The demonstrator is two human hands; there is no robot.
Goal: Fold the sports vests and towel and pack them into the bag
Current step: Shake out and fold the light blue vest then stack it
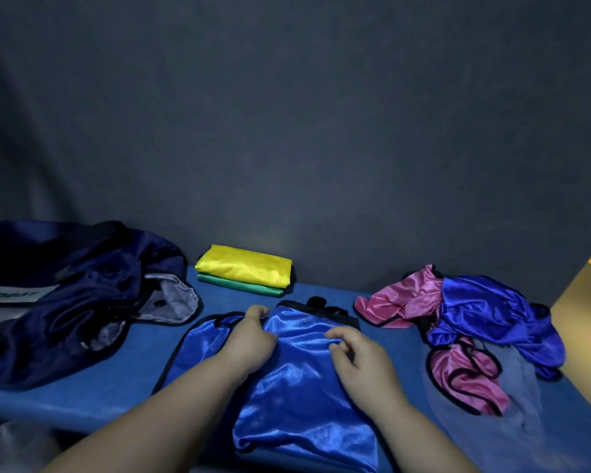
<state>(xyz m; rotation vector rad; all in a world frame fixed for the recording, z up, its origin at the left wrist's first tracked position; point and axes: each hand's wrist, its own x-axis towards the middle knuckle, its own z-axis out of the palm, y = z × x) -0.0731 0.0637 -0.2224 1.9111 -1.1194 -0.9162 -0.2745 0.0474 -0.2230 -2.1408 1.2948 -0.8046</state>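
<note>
**Blue satin vest under both your hands, mid-table**

Blue covers the table [82, 397] from the left edge to the right. Behind it a dark grey cloth backdrop [287, 114] fills nearly all of the room you can see, creased at the far left. At the far right a strip of tan wall [580, 308] shows past the backdrop's edge. The light is dim.

At your left the navy bag [65, 302] lies slumped and open, its grey lining turned out toward the middle. Just right of it, at the back of the table, a folded yellow vest [246, 264] sits squarely on a folded green vest [243, 285].

In front of that stack the blue vest [297, 370] lies spread toward you, shiny, black-trimmed and wrinkled. One side is turned over the middle, and the near end reaches the table's front edge. Your left hand [253, 339] is curled on its upper left part, gripping the fabric near the top hem. Your right hand [362, 356] pinches a small ridge of the same fabric between thumb and fingers, just right of the other hand.

At your right sits an unfolded heap, well apart from the bag. A pink vest [400, 302] is tangled with a second blue vest [485, 308], and a pale cloth [522, 387] lies under their near side.
</note>
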